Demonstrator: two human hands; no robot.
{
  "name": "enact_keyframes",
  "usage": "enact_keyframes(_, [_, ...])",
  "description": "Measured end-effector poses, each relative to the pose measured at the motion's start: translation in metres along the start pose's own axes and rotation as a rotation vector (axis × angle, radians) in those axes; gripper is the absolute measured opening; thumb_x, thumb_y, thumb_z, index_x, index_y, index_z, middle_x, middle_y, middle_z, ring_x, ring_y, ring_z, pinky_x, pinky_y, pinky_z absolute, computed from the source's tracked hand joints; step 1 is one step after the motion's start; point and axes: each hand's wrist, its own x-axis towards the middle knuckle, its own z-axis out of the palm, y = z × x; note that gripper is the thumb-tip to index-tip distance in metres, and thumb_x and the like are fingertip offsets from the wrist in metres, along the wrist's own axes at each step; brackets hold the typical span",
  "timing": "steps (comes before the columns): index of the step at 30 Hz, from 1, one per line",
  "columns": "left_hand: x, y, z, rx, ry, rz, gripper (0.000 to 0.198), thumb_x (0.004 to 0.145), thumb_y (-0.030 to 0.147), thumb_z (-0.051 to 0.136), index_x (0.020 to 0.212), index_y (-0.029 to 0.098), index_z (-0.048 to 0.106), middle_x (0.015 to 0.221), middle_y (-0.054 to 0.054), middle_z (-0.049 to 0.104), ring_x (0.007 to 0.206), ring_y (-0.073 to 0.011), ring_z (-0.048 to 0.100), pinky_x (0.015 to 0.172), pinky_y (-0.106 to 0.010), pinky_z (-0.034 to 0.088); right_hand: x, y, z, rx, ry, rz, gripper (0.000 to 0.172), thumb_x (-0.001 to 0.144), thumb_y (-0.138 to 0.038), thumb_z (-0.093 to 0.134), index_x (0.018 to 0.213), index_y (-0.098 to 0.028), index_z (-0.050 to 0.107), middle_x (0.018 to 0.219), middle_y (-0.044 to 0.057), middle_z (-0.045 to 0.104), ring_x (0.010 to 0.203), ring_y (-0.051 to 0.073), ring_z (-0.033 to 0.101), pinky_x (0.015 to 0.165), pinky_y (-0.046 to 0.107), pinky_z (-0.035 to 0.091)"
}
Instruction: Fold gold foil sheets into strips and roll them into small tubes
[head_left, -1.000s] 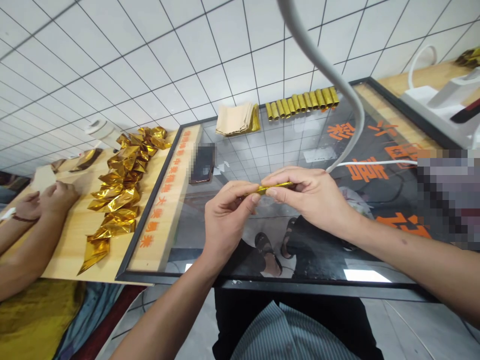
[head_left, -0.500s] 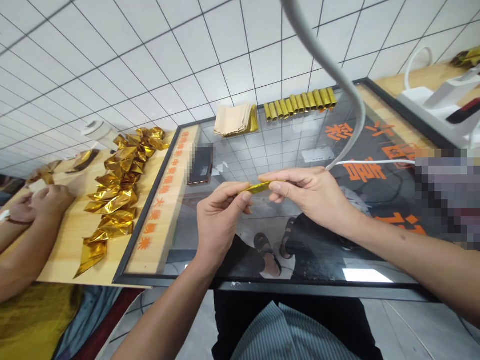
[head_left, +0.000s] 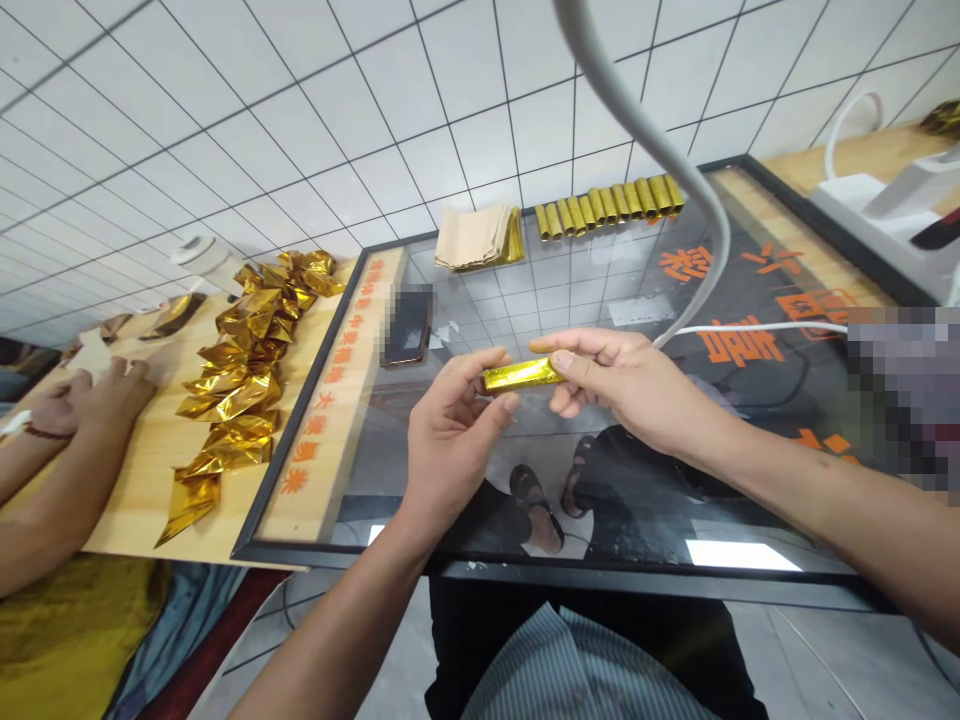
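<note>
A small rolled tube of gold foil paper [head_left: 521,375] is held above the dark glass tabletop [head_left: 450,450]. My right hand [head_left: 619,375] pinches its right end between thumb and fingers. Around the tube's left end, my left hand [head_left: 457,425] has thumb and forefinger spread apart; whether its curled fingers touch the tube I cannot tell. Behind my hands, a row of similar gold tubes [head_left: 607,208] lies along the far edge of the glass. Left of that row sits a stack of gold-backed paper sheets [head_left: 471,238], tan side up.
A phone [head_left: 409,328] lies on the glass at left. Folded gold foil pieces [head_left: 244,370] cover part of the wooden table, beside another person's hands [head_left: 112,395] with white paper. A thick grey cable [head_left: 675,150] arches over the glass near a power strip [head_left: 892,205].
My left thumb and forefinger have parted from their pinch on the tube. The tube has turned so more of its shiny side shows, with my right hand still gripping it.
</note>
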Motion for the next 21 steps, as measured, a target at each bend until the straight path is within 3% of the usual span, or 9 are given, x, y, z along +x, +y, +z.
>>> enact_keyframes(4, [0.0008,0.003,0.0005,0.059,0.039,-0.024,0.023,0.091,0.029,0.088,0.113,0.022,0.084,0.099,-0.005,0.078,0.077,-0.014,0.072,0.066,-0.025,0.064,0.0008,0.0007,0.0003,0.009,-0.032,0.01,0.04,0.1,-0.047,0.076,0.128,-0.019,0.077,0.077,0.001,0.079,0.066,0.014,0.074,0.068,0.027,0.062])
enact_keyframes(8, [0.005,0.0011,-0.0026,-0.008,0.063,-0.106,0.022,0.093,0.032,0.086,0.111,0.019,0.082,0.076,-0.002,0.076,0.066,-0.0128,0.07,0.061,-0.023,0.061,0.0009,-0.0014,0.0015,-0.035,-0.009,-0.031,0.042,0.086,-0.04,0.092,0.121,-0.022,0.079,0.09,0.002,0.083,0.074,0.016,0.077,0.073,0.03,0.065])
enact_keyframes(11, [0.006,-0.0007,-0.0033,-0.031,0.052,-0.13,0.025,0.092,0.032,0.087,0.113,0.02,0.081,0.083,-0.002,0.077,0.068,-0.0127,0.071,0.061,-0.023,0.061,0.0023,-0.0005,0.0007,-0.051,0.01,-0.019,0.035,0.086,-0.04,0.091,0.113,-0.021,0.081,0.085,0.003,0.083,0.074,0.017,0.078,0.074,0.031,0.065])
enact_keyframes(15, [0.0044,-0.0006,-0.0014,-0.079,0.036,-0.117,0.037,0.083,0.027,0.094,0.116,0.022,0.081,0.102,-0.003,0.079,0.078,-0.0135,0.074,0.064,-0.024,0.064,0.0036,0.0016,-0.0014,-0.049,-0.013,0.014,0.036,0.092,-0.046,0.085,0.117,-0.019,0.08,0.078,0.004,0.082,0.068,0.016,0.076,0.071,0.03,0.064])
enact_keyframes(18, [0.0038,-0.0002,-0.0015,-0.085,0.04,-0.138,0.032,0.085,0.028,0.093,0.114,0.02,0.081,0.092,-0.003,0.079,0.073,-0.0128,0.073,0.064,-0.023,0.063,0.0038,0.0017,-0.0007,-0.03,-0.036,0.011,0.04,0.091,-0.045,0.086,0.121,-0.019,0.078,0.078,0.003,0.081,0.068,0.015,0.075,0.071,0.03,0.064])
enact_keyframes(21, [0.006,-0.0004,-0.0032,-0.117,0.031,-0.211,0.029,0.086,0.031,0.091,0.11,0.018,0.08,0.078,-0.002,0.077,0.067,-0.013,0.072,0.062,-0.022,0.062,0.0039,0.0016,0.0015,-0.007,-0.047,-0.029,0.051,0.083,-0.033,0.092,0.129,-0.021,0.075,0.084,-0.001,0.08,0.072,0.014,0.075,0.073,0.03,0.064])
